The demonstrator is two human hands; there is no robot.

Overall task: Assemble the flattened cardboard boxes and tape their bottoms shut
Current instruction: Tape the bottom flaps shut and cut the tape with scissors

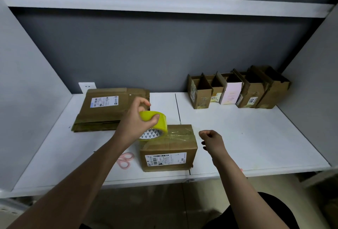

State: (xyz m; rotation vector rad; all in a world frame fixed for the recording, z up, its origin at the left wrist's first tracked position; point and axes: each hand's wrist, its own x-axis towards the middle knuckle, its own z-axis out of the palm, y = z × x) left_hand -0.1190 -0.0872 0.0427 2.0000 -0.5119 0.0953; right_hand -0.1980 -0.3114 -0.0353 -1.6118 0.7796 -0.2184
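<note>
An assembled cardboard box (169, 152) stands near the front edge of the white shelf (256, 137), bottom side up, with clear tape across its top seam. My left hand (136, 120) grips a yellow tape roll (155, 120) just above the box's left top edge; a strip of tape runs from the roll over the box. My right hand (212, 141) hovers to the right of the box with curled fingers; I cannot tell whether it pinches the tape end. A stack of flattened boxes (108, 109) lies at the back left.
Several assembled open boxes (237, 89) stand in a row at the back right against the grey wall. Pink scissors (125, 160) lie on the shelf left of the box, partly under my left forearm. A dark seam (177, 108) crosses the shelf.
</note>
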